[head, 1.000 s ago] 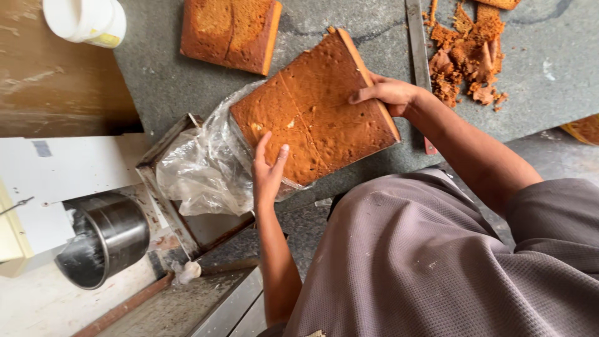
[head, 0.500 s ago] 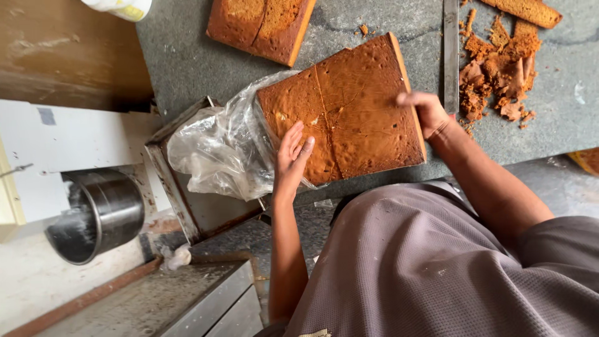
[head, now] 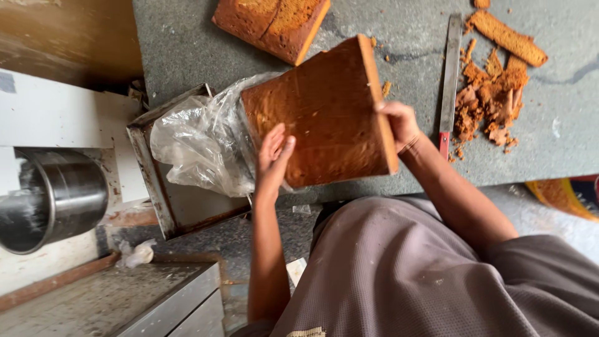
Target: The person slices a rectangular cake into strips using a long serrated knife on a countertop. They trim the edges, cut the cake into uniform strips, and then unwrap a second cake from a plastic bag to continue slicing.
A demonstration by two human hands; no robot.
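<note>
Grey stone counter [head: 187,43] lay under our work. We held the big brown cake slab [head: 318,112] tilted above it: left hand [head: 272,156] flat, fingers open, right hand [head: 396,122] apparently gripping its edge.

A second cake slab [head: 272,25] lies at the far edge of the grey counter [head: 187,43]. A long knife [head: 449,81] with a red handle lies beside crumbs [head: 490,106] and a crust strip [head: 506,37]. A steel pot [head: 53,200] stands left.
</note>
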